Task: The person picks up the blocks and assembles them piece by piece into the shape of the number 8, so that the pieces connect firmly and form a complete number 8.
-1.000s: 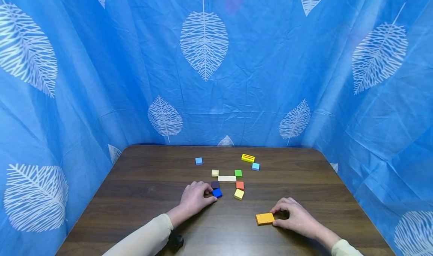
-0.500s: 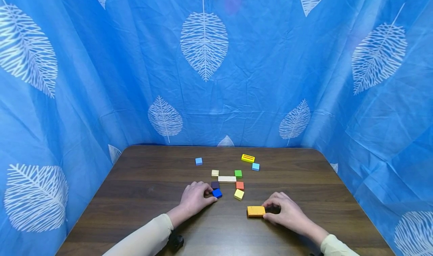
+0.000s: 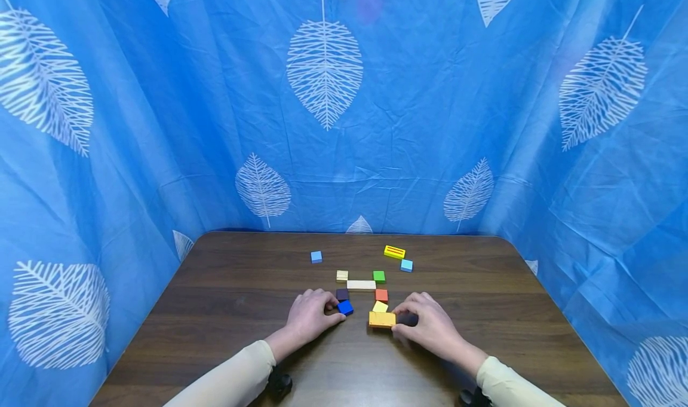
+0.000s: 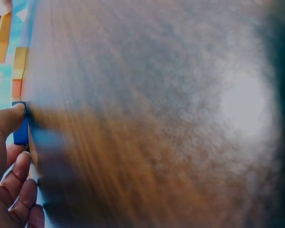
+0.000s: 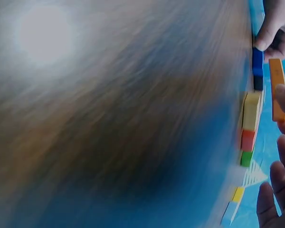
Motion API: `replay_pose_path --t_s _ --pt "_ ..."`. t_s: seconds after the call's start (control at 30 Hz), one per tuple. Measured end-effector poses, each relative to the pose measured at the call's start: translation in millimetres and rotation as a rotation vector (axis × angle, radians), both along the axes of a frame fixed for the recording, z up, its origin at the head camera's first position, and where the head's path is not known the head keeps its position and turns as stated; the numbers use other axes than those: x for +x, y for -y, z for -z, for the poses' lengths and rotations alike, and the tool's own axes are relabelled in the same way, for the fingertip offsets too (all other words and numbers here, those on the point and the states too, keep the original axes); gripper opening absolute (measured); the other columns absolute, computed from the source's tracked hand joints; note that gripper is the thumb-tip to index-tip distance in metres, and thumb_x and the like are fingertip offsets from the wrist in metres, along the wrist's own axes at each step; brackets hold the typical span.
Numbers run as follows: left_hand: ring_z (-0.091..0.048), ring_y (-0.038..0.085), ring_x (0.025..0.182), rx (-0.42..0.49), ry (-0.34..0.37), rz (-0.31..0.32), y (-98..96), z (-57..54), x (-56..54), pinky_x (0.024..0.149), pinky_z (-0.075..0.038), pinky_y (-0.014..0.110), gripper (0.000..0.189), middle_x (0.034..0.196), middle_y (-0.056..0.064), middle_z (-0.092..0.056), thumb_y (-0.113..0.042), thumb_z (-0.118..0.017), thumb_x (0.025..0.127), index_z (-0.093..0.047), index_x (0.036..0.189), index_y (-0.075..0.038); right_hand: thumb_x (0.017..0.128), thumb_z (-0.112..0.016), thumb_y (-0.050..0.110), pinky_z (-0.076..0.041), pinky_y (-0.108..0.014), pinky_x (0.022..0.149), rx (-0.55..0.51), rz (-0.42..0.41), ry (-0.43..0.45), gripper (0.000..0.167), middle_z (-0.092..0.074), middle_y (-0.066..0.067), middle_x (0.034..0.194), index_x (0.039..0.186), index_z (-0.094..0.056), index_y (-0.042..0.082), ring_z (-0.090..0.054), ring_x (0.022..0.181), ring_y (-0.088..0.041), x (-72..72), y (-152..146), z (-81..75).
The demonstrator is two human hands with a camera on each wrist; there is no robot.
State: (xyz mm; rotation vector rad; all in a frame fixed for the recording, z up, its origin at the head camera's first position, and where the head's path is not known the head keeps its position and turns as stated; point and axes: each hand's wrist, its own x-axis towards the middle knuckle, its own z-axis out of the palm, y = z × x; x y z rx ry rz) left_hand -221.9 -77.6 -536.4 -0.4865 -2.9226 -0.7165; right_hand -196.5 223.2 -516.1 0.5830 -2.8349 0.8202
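On the table my left hand (image 3: 313, 312) pinches a dark blue block (image 3: 346, 307) between thumb and fingers; the left wrist view shows the thumb on the blue block (image 4: 20, 130). A near-black block (image 3: 342, 294) lies just behind it. My right hand (image 3: 427, 323) grips a flat orange block (image 3: 382, 319) by its right end. In the right wrist view that orange block (image 5: 277, 71) is held off the tabletop. From the head view it partly hides a pale yellow block (image 3: 380, 306). Behind the yellow one is a red block (image 3: 381, 295).
A long cream block (image 3: 361, 285) lies in the middle, with a striped beige block (image 3: 342, 276) and a green block (image 3: 378, 277) behind its ends. Farther back are two light blue blocks (image 3: 316, 257) and a yellow striped block (image 3: 395, 252). A blue leaf-print curtain (image 3: 344, 174) surrounds the table.
My right hand has carried the orange block leftward and away from me, from the table's right side to in front of the pale yellow block. The left hand stays on the blue block.
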Motion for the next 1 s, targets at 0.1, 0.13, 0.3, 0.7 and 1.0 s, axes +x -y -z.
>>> replay_pose_path --t_s 0.1,0.13,0.3,0.7,1.0 --pt "-0.051 0.013 0.084 -0.001 0.003 -0.002 0.4 0.0 0.4 0.076 -0.041 0.035 0.031 0.085 -0.011 -0.059 -0.047 -0.081 0.086 -0.076 0.099 -0.02 0.076 -0.091 0.035 -0.046 -0.03 0.076 0.016 0.0 -0.01 0.025 -0.058 0.019 0.09 0.096 -0.076 0.03 -0.048 0.088 -0.005 -3.0 10.1 -1.1" --pt "-0.051 0.013 0.084 -0.002 0.003 -0.002 0.6 0.1 0.5 0.076 -0.041 0.035 0.031 0.085 -0.011 -0.059 -0.047 -0.081 0.086 -0.076 0.099 -0.02 0.076 -0.091 0.035 -0.046 -0.031 0.076 0.019 0.0 -0.01 0.025 -0.058 0.019 0.09 0.096 -0.076 0.029 -0.048 0.088 -0.005 -3.9 13.0 -1.2" --pt "-0.05 0.013 0.084 -0.005 0.0 -0.001 0.7 0.6 0.9 0.076 -0.041 0.035 0.032 0.085 -0.011 -0.059 -0.048 -0.081 0.085 -0.076 0.099 -0.02 0.077 -0.09 0.036 -0.046 -0.033 0.078 0.047 -0.003 -0.009 0.025 -0.057 0.019 0.091 0.096 -0.077 0.028 -0.048 0.089 -0.006 -8.0 23.9 0.6" --pt "-0.05 0.012 0.083 -0.016 -0.01 -0.002 1.2 0.5 1.1 0.075 -0.04 0.034 0.032 0.085 -0.012 -0.058 -0.048 -0.081 0.085 -0.076 0.1 -0.02 0.078 -0.088 0.041 -0.045 -0.035 0.078 0.141 -0.044 -0.042 0.025 -0.06 0.014 0.093 0.095 -0.077 0.026 -0.049 0.089 -0.01 -14.6 39.4 6.4" --pt "-0.051 0.013 0.084 -0.005 0.0 -0.005 1.0 -1.0 1.9 0.076 -0.041 0.035 0.031 0.085 -0.011 -0.059 -0.047 -0.081 0.086 -0.075 0.1 -0.02 0.078 -0.089 0.039 -0.043 -0.033 0.074 0.165 -0.051 -0.081 0.027 -0.06 0.013 0.091 0.097 -0.078 0.024 -0.046 0.085 -0.01 -16.6 43.2 9.4"
